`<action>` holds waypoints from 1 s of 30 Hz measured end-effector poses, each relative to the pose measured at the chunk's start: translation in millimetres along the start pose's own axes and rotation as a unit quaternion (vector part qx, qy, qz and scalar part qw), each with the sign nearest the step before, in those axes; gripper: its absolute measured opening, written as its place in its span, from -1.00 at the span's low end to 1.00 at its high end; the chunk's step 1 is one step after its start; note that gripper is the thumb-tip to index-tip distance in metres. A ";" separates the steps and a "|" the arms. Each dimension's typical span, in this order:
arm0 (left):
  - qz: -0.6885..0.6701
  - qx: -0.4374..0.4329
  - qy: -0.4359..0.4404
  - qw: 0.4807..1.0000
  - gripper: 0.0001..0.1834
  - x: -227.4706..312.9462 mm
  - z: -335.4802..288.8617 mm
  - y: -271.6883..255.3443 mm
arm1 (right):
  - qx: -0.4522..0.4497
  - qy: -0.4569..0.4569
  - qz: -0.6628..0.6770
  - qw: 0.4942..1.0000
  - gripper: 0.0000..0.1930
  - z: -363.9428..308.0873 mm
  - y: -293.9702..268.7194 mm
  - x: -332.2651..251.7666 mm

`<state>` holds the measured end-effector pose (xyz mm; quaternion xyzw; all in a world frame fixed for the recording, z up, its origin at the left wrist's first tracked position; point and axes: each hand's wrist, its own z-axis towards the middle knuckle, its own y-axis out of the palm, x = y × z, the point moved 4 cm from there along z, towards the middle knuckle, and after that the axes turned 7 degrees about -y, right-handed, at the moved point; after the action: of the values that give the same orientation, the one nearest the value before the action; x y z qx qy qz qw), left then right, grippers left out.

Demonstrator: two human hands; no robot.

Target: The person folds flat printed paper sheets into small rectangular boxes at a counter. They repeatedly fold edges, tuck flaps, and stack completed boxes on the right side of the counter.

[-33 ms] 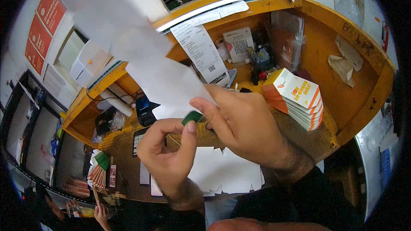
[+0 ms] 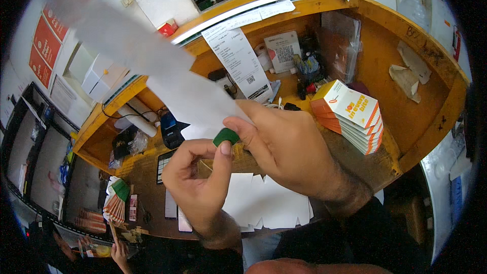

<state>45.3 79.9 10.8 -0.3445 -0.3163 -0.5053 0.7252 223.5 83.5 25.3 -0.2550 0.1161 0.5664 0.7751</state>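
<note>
Close in, the left hand point(image 2: 195, 185) is reaching up from below, its thumb and curled fingers point(image 2: 221, 158) pinching a small dark green tab point(image 2: 226, 135) at the lower end of a long white paper strip point(image 2: 152, 66). The right hand point(image 2: 286, 149) is meeting it from the other side, its fingers point(image 2: 243, 127) closing narrowly on the same end of the strip, so both hands are holding the paper just above the near edge of the orange wooden bench point(image 2: 406, 122). The strip is rising blurred toward the far left. Under the hands, flat white die-cut card sheets point(image 2: 264, 205) are lying at the bench's near edge. Further right, a stack of folded orange-and-white cartons point(image 2: 352, 116) is sitting on the bench. Toward the far edge, a long printed white receipt point(image 2: 238, 63) is hanging down, beside a black holder of pens point(image 2: 307, 68).
</note>
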 end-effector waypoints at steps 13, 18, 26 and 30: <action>-0.219 -0.040 -0.002 0.975 -0.79 -25.1 18.2 -10.8 | 0.056 -0.237 -0.092 0.965 -0.56 2.1 7.9 -7.7; -0.295 -0.056 -0.035 0.953 -0.71 -27.7 18.7 -7.6 | 0.065 -0.254 -0.129 0.956 -0.56 -1.4 5.7 -13.6; -0.336 -0.107 -0.051 0.934 -0.59 -49.4 24.9 -7.4 | 0.066 -0.250 -0.101 0.961 -0.58 2.9 8.6 -9.4; -0.392 -0.110 -0.118 0.906 -0.41 -66.0 21.5 -5.9 | 0.079 -0.248 -0.072 0.963 -0.62 -0.4 2.2 -8.4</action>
<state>18.2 130.0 -29.3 -0.3276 -0.4516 -0.7361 0.3832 218.7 76.9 28.3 -0.0524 -0.0538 0.5434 0.8361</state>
